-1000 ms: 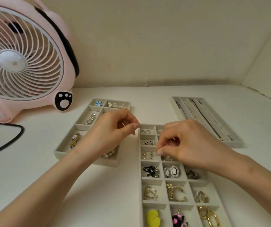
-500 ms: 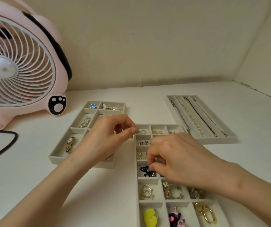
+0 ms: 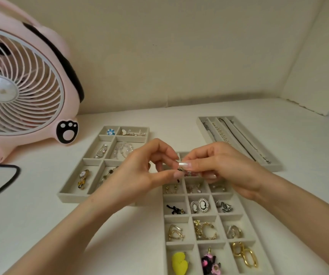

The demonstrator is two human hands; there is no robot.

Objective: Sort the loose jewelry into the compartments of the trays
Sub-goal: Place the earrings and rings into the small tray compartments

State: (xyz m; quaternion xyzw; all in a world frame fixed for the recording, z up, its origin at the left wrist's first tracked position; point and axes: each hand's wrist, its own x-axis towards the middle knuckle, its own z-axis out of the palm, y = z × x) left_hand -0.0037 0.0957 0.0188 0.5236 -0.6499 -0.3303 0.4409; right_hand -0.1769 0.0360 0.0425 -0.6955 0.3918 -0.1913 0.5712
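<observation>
Above the far end of the middle tray, my left hand and my right hand meet fingertip to fingertip. Between them both hands pinch one small piece of jewelry, dark and silvery, mostly hidden by the fingers. The middle tray has many small compartments with earrings: black ones, cameo ones, gold hoops, a yellow heart. A left tray holds larger pieces, partly behind my left hand.
A long tray with several chains lies at the back right. A pink fan stands at the back left, its black cable running along the left edge. Walls close the table at the back and right.
My right hand has risen from a middle-tray compartment and met my left hand above the tray's far end. Both now pinch a small piece together.
</observation>
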